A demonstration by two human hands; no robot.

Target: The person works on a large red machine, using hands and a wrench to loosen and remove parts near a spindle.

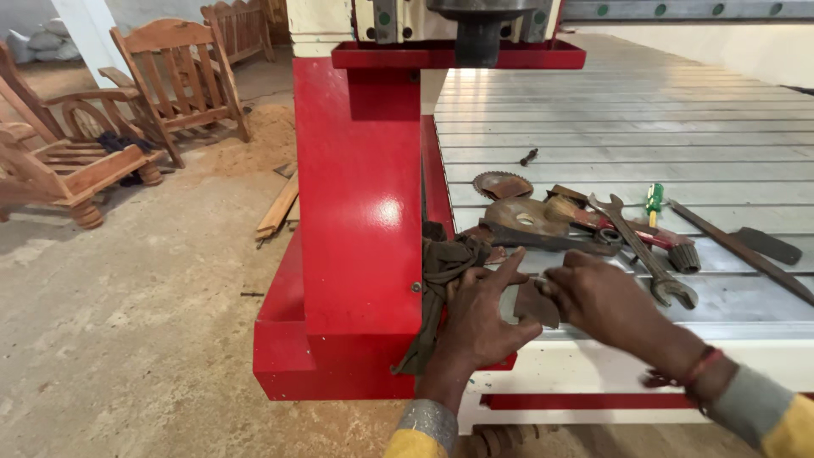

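Head view, left to right: a limp dark rag drapes beside the left hand, which lies flat and open on the tabletop. Both hands meet at a thin, stiff brown plate, probably light, sharp-edged; the right pinches its edge. Wrench and tools crowd beyond.

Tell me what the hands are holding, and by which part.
The right hand pinches a small dark flat piece by its upper right edge; the left hand rests against its left side.
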